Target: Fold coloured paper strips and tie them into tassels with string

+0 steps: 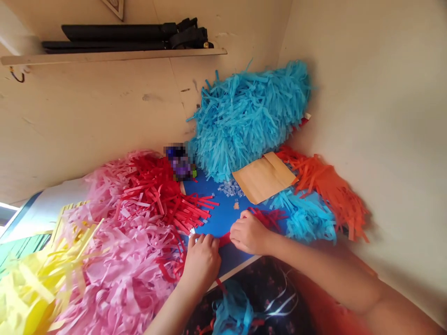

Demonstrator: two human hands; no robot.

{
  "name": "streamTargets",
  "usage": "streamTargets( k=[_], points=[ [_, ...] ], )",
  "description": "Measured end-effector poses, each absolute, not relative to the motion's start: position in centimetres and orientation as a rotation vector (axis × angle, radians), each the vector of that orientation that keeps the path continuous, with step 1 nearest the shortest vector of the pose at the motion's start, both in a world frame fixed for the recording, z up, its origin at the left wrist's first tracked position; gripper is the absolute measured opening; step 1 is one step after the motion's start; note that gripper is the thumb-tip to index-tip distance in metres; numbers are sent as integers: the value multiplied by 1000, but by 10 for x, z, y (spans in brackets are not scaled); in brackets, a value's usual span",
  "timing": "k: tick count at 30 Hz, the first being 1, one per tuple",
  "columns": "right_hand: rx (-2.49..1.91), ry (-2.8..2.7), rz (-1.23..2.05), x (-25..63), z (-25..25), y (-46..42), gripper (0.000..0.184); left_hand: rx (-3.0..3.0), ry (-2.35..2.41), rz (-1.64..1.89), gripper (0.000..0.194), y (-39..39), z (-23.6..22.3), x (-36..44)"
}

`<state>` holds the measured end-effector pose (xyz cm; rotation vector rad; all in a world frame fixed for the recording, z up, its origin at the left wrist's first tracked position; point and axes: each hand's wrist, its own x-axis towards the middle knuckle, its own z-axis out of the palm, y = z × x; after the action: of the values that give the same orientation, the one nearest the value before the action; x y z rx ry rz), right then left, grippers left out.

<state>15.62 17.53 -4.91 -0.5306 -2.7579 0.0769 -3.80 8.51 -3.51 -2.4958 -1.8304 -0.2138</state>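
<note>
A red paper fringe tassel (225, 239) stretches between my two hands over the blue table top (223, 204). My left hand (202, 258) is closed on its left end, low near the table's front edge. My right hand (249, 232) has its fingers closed round the middle, and loose red strips (270, 217) fan out beyond it. My fingertips hide the exact grip. Left of my hands lies a heap of cut red fringe (157, 193). Small clear plastic bits (230, 187) are scattered behind my hands.
Pink fringe (129, 260) and yellow fringe (31, 284) are piled at left. A big blue fringe bundle (251, 116) leans in the corner. A brown paper envelope (265, 177) lies near orange fringe (328, 190) and light blue fringe (303, 216). Blue strips (233, 304) rest on my lap.
</note>
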Motion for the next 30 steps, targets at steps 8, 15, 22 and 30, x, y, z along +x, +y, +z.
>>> streamTargets(
  k=[8, 15, 22, 30],
  points=[
    [-452, -2918, -62, 144, -40, 181, 21, -2488, -1841, -176, 25, 88, -35, -39],
    [-589, -2758, -24, 139, -48, 173, 14, -2384, -1843, -313, 24, 83, -42, -43],
    [-488, -2496, -3, 160, -68, 166, 21, -2379, -1642, -621, 31, 60, -53, -52],
    [-696, -2376, 516, 179, -72, 177, 19, -2358, -1909, -926, 29, 57, -60, -65]
  ],
)
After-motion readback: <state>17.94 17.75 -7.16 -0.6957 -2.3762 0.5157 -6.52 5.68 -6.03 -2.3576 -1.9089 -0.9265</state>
